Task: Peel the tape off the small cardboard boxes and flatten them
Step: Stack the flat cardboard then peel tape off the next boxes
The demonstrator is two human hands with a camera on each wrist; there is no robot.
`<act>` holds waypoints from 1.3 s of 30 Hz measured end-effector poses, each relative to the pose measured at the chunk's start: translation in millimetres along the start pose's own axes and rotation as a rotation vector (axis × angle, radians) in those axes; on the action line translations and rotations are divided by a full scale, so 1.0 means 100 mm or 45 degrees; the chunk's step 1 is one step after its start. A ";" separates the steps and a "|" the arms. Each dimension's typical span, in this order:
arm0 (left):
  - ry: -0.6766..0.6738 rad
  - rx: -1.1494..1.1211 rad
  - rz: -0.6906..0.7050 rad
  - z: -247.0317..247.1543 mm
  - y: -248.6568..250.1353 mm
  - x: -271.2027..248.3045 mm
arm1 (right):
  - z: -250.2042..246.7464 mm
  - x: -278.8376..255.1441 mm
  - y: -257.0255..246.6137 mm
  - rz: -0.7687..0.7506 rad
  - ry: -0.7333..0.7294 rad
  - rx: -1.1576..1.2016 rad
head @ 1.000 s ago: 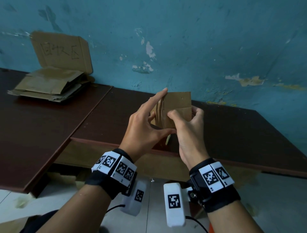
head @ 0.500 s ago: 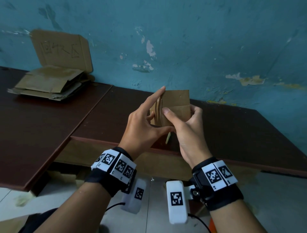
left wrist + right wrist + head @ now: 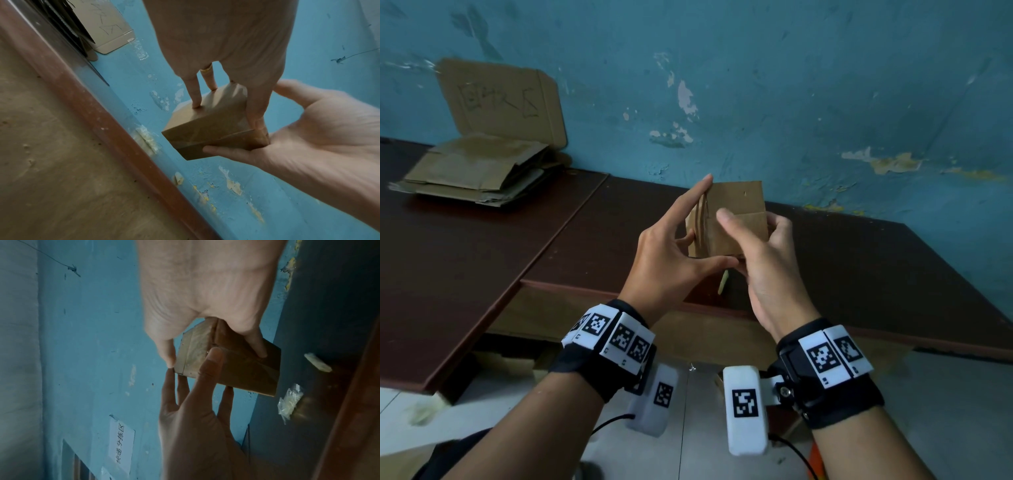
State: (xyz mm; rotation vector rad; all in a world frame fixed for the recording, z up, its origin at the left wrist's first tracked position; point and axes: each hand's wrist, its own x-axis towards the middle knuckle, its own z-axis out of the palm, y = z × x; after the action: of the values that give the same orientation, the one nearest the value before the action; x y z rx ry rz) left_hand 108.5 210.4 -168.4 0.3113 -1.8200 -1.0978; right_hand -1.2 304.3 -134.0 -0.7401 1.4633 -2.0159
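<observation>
A small brown cardboard box [image 3: 739,209] is held upright above the dark table [image 3: 859,274], and both hands grip it. My left hand [image 3: 702,226] pinches it, with the index finger along its left edge and the thumb under its bottom. My right hand [image 3: 753,233] lays its thumb across the front face, its fingers behind the right side. Glossy clear tape covers the box [image 3: 209,123] along a seam. In the right wrist view the taped end of the box [image 3: 246,369] faces the wall.
A stack of flattened cardboard [image 3: 472,171] lies at the back left under a propped cardboard sign [image 3: 500,102]. Crumpled tape scraps [image 3: 290,400] lie on the table below the box, near its front edge. The blue wall [image 3: 825,102] stands close behind.
My right thumb has straightened and slid a little up the box's front face. The box and my left hand have hardly moved.
</observation>
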 end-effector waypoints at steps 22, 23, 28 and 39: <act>0.020 -0.022 -0.008 0.01 -0.04 0.00 | -0.04 0.05 0.06 -0.093 -0.025 -0.233; 0.023 -0.025 -0.006 0.01 -0.05 0.00 | -0.05 0.06 0.05 -0.092 -0.036 -0.239; 0.030 -0.046 -0.019 0.01 -0.07 0.00 | -0.07 0.08 0.04 -0.074 -0.059 -0.255; -0.002 -0.059 -0.036 0.00 -0.03 0.00 | 0.02 0.05 0.07 -0.112 0.045 -0.266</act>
State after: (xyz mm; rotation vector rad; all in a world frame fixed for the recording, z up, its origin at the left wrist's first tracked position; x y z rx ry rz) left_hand 107.7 208.3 -171.0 0.3101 -1.7937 -1.1582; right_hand -3.2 297.7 -139.2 -0.8716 1.7078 -1.9692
